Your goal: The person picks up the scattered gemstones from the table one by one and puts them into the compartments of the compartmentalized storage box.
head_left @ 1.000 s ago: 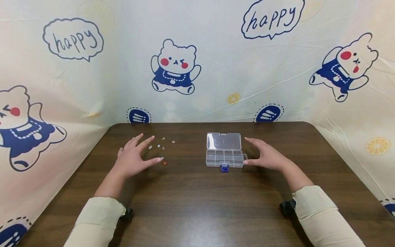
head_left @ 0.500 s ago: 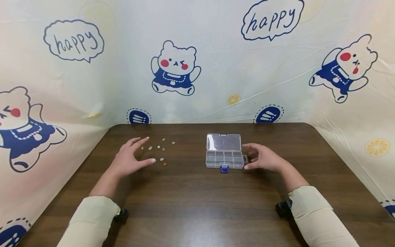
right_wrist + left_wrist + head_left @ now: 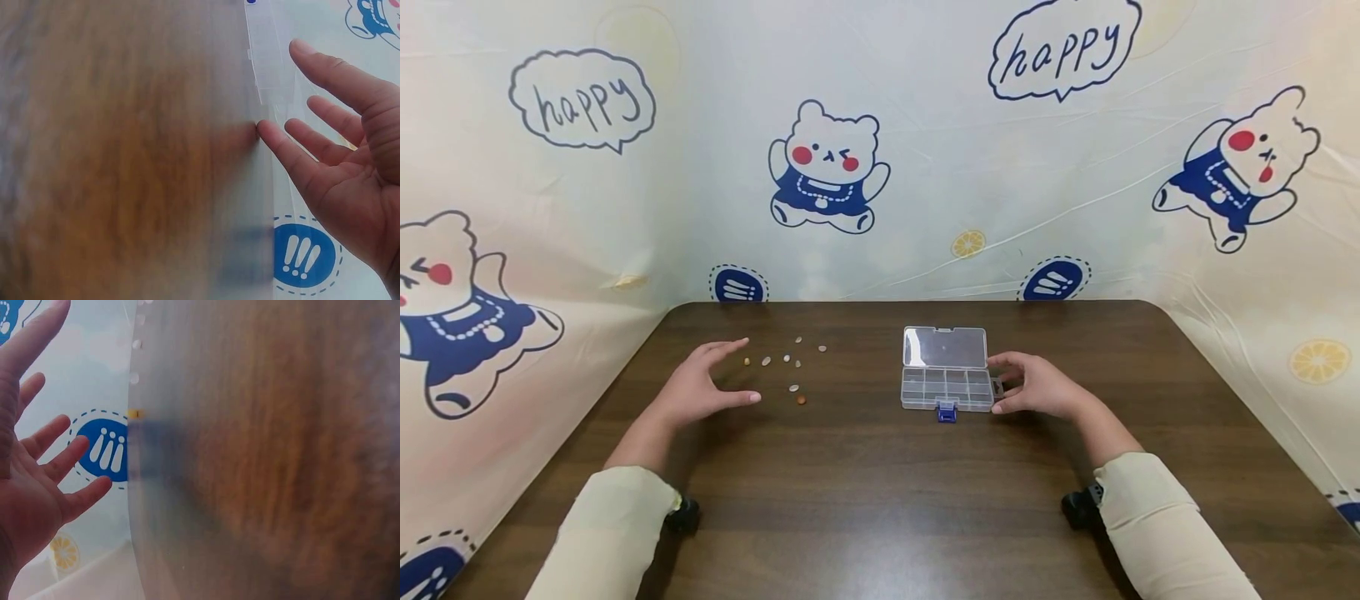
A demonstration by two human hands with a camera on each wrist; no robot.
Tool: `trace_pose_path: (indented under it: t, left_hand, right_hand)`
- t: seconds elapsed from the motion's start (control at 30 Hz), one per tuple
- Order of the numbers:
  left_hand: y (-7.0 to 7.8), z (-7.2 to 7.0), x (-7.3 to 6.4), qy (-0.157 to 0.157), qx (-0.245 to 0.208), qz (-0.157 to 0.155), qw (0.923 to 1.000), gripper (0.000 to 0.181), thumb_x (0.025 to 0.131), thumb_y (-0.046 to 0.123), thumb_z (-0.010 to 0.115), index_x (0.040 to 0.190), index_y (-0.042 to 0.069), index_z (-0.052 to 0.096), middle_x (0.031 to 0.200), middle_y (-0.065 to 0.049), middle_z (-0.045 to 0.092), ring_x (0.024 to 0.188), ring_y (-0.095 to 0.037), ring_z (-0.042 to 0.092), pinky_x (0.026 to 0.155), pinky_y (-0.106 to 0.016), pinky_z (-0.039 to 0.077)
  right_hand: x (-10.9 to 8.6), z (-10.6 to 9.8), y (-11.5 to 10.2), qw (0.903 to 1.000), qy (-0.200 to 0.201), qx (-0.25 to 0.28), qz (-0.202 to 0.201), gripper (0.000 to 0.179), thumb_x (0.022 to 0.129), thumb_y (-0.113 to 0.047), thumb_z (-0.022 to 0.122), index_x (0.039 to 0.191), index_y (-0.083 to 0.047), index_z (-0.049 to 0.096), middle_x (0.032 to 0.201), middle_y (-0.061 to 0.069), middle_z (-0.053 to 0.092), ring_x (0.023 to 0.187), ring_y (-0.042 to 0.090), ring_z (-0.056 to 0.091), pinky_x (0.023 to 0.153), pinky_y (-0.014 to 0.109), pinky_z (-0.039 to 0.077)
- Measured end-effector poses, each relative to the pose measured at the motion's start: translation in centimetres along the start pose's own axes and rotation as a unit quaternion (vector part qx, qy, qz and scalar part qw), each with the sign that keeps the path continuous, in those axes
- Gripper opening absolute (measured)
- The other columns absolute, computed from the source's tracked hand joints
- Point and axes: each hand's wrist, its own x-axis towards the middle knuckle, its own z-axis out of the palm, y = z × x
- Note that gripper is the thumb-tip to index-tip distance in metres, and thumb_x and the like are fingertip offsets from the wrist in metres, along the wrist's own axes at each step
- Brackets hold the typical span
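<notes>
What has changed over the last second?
The left hand drew leftward, away from the small pieces, uncovering the yellow piece. The right hand narrowed its finger spread beside the open box. Nothing was visibly taken hold of or let go. The open box and small pieces stayed put.

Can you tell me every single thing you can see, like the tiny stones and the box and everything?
pale bits: six, whitish, on the table
yellow bit: one, yellow, nearest the left hand
orange-brown bit: one, orange-brown, nearest the table's front edge of all the bits
box: one, clear, beside the right hand
lid: one, clear, open behind the box
latch: one, blue, box front
table: one, brown, under everything
backdrop: one, pale, printed with bears, "happy" bubbles, ovals and lemon slices, around the table
left hand: one, beside the bits
right hand: one, beside the box
sleeves: two, cream, on the arms
</notes>
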Motion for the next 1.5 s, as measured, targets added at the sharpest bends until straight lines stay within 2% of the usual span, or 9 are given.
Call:
trace_pose_path:
  t: [0.2, 0.37, 0.57, 0.87, 1.07, 1.27, 1.5]
  left_hand:
    - [-0.8, -0.5, 1.0, -0.027, -0.012, -0.016, 0.9994, 0.096, 0.072, 0.048, 0.084, 0.149, 0.013, 0.04, 0.15, -0.027, 0.031, 0.13, -0.049, 0.036, 0.099, -0.067, 0.033]
    - [-1.5, -0.7, 1.6, -0.043, -0.052, -0.032, 0.9972, 0.093, 0.074, 0.041, 0.085, 0.15, 0.013, 0.038, 0.149, -0.025, 0.036, 0.128, -0.046, 0.042, 0.097, -0.065, 0.038]
    - [-2.2, -0.3, 2.3, -0.063, -0.089, -0.058, 0.9924, 0.087, 0.077, 0.036, 0.083, 0.149, 0.013, 0.04, 0.147, -0.024, 0.041, 0.128, -0.044, 0.045, 0.098, -0.062, 0.039]
    - [-3.2, 0.4, 3.3, -0.07, -0.129, -0.088, 0.9853, 0.084, 0.078, 0.03, 0.084, 0.148, 0.011, 0.042, 0.146, -0.023, 0.043, 0.128, -0.043, 0.046, 0.101, -0.059, 0.038]
    - [-3.9, 0.8, 3.9, -0.063, -0.158, -0.094, 0.9809, 0.079, 0.078, 0.021, 0.083, 0.146, 0.008, 0.045, 0.143, -0.023, 0.047, 0.126, -0.043, 0.048, 0.102, -0.056, 0.038]
    - [-4.3, 1.1, 4.3, -0.059, -0.164, -0.112, 0.9784, 0.067, 0.082, 0.013, 0.08, 0.141, 0.004, 0.051, 0.137, -0.021, 0.053, 0.119, -0.037, 0.052, 0.103, -0.051, 0.04]
    - [-5.0, 1.6, 5.1, -0.059, -0.13, -0.137, 0.9802, 0.052, 0.089, 0.013, 0.072, 0.136, 0.002, 0.055, 0.13, -0.022, 0.057, 0.108, -0.032, 0.054, 0.102, -0.051, 0.041]
  right_hand:
    - [0.2, 0.0, 0.1, 0.9999, 0.0, 0.011, -0.002, 0.077, 0.073, -0.013, 0.087, 0.138, 0.001, 0.047, 0.14, 0.025, 0.047, 0.113, 0.04, 0.058, 0.086, 0.042, 0.053]
    - [0.6, 0.3, 0.1, 0.9997, -0.001, 0.025, -0.006, 0.078, 0.073, -0.01, 0.087, 0.138, 0.001, 0.047, 0.139, 0.025, 0.047, 0.113, 0.038, 0.059, 0.086, 0.041, 0.054]
    - [0.9, 0.5, 0.2, 0.9995, -0.001, 0.032, 0.0, 0.076, 0.073, -0.009, 0.086, 0.138, 0.001, 0.048, 0.137, 0.023, 0.05, 0.114, 0.037, 0.057, 0.087, 0.04, 0.053]
    - [1.3, 0.5, 0.4, 0.9999, 0.003, 0.013, 0.011, 0.07, 0.074, -0.014, 0.086, 0.134, 0.001, 0.053, 0.126, 0.02, 0.058, 0.108, 0.031, 0.058, 0.087, 0.038, 0.053]
    - [1.3, 0.5, 0.4, 0.9999, 0.003, 0.011, 0.011, 0.072, 0.074, -0.016, 0.086, 0.136, 0.001, 0.052, 0.126, 0.02, 0.059, 0.109, 0.031, 0.057, 0.089, 0.04, 0.052]
    - [1.3, 0.5, 0.6, 0.9999, 0.001, 0.013, 0.009, 0.073, 0.074, -0.017, 0.086, 0.135, 0.002, 0.052, 0.124, 0.019, 0.06, 0.108, 0.031, 0.057, 0.088, 0.039, 0.052]
    - [1.3, 0.3, 0.9, 0.9997, 0.003, 0.022, 0.008, 0.071, 0.073, -0.014, 0.087, 0.134, 0.002, 0.053, 0.121, 0.018, 0.061, 0.108, 0.031, 0.057, 0.086, 0.037, 0.051]
